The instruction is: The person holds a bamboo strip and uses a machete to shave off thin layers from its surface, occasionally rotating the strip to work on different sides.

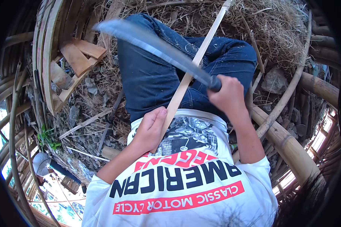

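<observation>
The crossed legs (pixel 144 79) in jeans serve as the landmark. Slanting over them, from the shirt (pixel 254 181) out past their far side, lies the pale strip (pixel 173 103) of wood or bamboo. The left hand (pixel 149 130) is clamped round it on the near side of the legs, thumb on top, close to the end by the shirt. The right hand (pixel 227 94) is closed on the dark handle (pixel 215 84) of the machete (pixel 163 51), whose blurred blade crosses above the strip and reaches over the left part of the legs; whether they touch, I cannot tell.

The strip looks light, stiff yet springy, and could splinter along its edges; a grip across its flat faces near the shirt end suits it. The machete is probably heavier toward the tip and is best held by the handle alone.

The air over the legs gives most room. Wood offcuts (pixel 77 60) crowd their left side, a thick bamboo pole (pixel 286 145) their right, and dry straw (pixel 280 38) lies beyond them.
</observation>
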The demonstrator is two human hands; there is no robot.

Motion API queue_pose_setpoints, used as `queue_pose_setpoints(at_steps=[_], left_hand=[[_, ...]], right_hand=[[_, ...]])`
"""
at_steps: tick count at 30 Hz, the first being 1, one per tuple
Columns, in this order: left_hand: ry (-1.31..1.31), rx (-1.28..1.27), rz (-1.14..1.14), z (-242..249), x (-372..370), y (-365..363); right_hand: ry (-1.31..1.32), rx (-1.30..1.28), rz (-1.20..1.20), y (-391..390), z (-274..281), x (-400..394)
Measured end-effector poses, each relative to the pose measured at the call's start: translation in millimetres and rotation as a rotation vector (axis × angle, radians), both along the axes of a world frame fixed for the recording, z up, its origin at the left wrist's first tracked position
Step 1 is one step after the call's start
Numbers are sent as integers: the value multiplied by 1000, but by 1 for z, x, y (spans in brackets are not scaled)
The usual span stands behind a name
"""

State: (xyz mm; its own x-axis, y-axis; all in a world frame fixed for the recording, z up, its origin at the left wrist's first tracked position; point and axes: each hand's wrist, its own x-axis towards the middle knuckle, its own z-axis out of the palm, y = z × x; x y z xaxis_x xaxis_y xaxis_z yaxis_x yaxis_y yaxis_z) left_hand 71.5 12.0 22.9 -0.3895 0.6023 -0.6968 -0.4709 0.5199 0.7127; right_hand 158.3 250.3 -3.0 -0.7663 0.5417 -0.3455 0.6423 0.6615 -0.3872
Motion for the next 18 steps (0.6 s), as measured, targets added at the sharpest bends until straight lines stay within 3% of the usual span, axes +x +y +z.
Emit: queue_pose_setpoints(at_steps=[10,12,18], left_hand=[[79,-20,-44,-2,-4,3],[94,-35,-47,0,-4,2],[23,35,5,3,-4,-4]], right_hand=[[-50,-25,-48,18,-18,-8],[-8,100,-87,28,-25,-12],[-153,164,-298,127,-50,-25]])
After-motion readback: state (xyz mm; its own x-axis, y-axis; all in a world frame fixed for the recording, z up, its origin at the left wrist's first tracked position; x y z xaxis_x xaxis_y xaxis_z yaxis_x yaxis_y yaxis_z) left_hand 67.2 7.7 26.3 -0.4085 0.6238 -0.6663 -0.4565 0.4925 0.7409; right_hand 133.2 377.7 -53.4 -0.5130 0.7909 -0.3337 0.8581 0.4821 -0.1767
